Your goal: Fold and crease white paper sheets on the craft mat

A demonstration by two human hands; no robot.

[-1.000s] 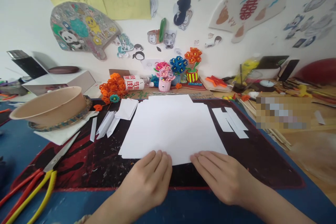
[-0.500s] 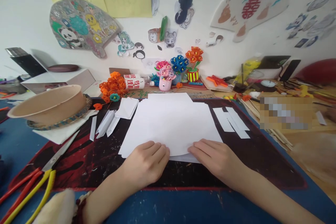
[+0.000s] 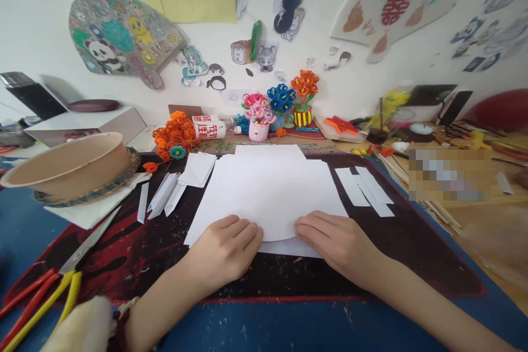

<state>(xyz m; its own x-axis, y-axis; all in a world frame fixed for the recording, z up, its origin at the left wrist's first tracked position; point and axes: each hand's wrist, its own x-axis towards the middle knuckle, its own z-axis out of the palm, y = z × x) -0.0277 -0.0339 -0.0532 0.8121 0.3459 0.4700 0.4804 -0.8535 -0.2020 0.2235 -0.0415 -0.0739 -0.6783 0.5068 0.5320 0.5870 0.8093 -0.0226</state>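
1. In the head view, the only one, the top sheet (image 3: 272, 192) lies in front of you, in the middle of the dark mat (image 3: 421, 253). Its near edge bows upward between your hands, and a strip of the lower sheet (image 3: 289, 247) shows beneath it.
2. Your left hand (image 3: 229, 245) has its fingers drawn together, seemingly pinching that near edge left of centre. Your thumb is hidden, so how firm the hold is you cannot tell from here.
3. Your right hand (image 3: 342, 239) mirrors it right of centre, fingers close together and tips on the same edge, with the thumb also out of sight. A gap separates the two hands.
4. The step in hand looks to be raising or rolling the near edge of the top sheet away from the one below; no crease shows.
5. As a judgement, your next move calls for matched height and pull from both hands, so the edge stays level and the paper does not skew. A light touch should spare it an unwanted crease and leave the lower sheet in place.
6. To your right, several flat strips (image 3: 363, 191) lie apart from the sheets. To your left are folded strips (image 3: 167, 195), with a folded square (image 3: 198, 169) beside them. The scissors (image 3: 66, 272) lie farther left, blades apart, well away from your fingers.
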